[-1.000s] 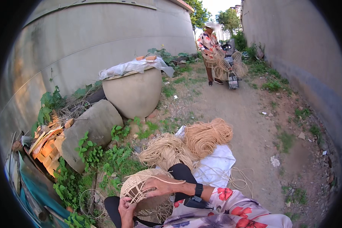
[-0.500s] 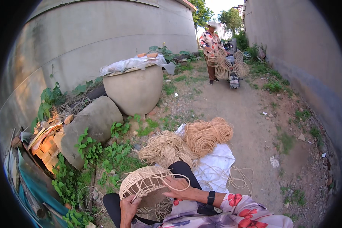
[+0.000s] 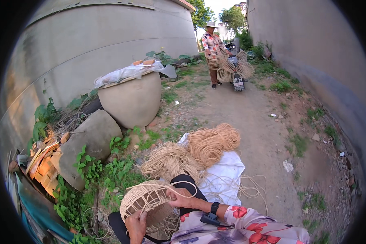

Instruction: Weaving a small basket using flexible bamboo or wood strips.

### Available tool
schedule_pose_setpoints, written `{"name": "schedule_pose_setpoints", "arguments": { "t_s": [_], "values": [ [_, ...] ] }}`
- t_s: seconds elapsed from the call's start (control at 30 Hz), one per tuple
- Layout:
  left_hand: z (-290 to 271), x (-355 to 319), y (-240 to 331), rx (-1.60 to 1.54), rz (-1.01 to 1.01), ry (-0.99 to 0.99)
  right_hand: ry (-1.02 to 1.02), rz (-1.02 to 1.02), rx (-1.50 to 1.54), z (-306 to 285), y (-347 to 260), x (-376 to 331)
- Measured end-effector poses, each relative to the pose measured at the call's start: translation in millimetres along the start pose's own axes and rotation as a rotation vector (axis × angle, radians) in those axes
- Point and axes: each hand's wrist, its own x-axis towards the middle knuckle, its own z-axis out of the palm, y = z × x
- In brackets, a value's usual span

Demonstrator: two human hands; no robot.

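Basket (image 3: 144, 199) of pale woven cane, round and half-finished, sits on the person's lap at the bottom of the view, tilted with its domed side up and loose strands curling off its rim. The left hand (image 3: 136, 224) grips the basket's near lower edge, fingers curled shut around the weave. The right hand (image 3: 183, 199) rests on the basket's right side, fingers bent closed and pinching a single cane strand (image 3: 187, 186) that loops up over the basket. That wrist wears a dark watch (image 3: 214, 208), and the sleeve (image 3: 248, 225) behind it is light with red flowers. Just beyond the basket, two large bundles of cane (image 3: 191, 152) lie on a white sheet (image 3: 223, 179) spread over the dirt ground, with a few strands trailing off to the right of the basket. To the left of the basket grow green weeds (image 3: 97, 175) against a grey boulder (image 3: 89, 140), and beyond that stands a big round clay jar (image 3: 131, 99) covered with a plastic sheet. Far beyond the basket, up the dirt lane between two grey walls, another person (image 3: 212, 53) in a hat stands holding several finished baskets beside a parked scooter (image 3: 236, 77).
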Motion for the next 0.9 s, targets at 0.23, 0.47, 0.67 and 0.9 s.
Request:
{"name": "schedule_pose_setpoints", "arguments": {
  "t_s": [0.23,0.47,0.67,0.9],
  "values": [
    [10.4,-5.3,-7.2,-0.003,0.033,0.162,0.070,-0.070,-0.025,12.4,11.6,-7.9],
    [7.4,-5.6,-3.1,-0.010,0.037,0.110,0.071,-0.065,-0.021,10.6,9.8,-10.7],
    [9.3,-5.1,-8.6,-0.007,0.058,0.113,0.067,-0.069,0.014,7.3,-1.2,-10.8],
    [9.6,-4.6,-6.6,-0.039,0.025,0.102,0.097,-0.110,-0.023,9.8,10.2,-11.0]
  ]
}}
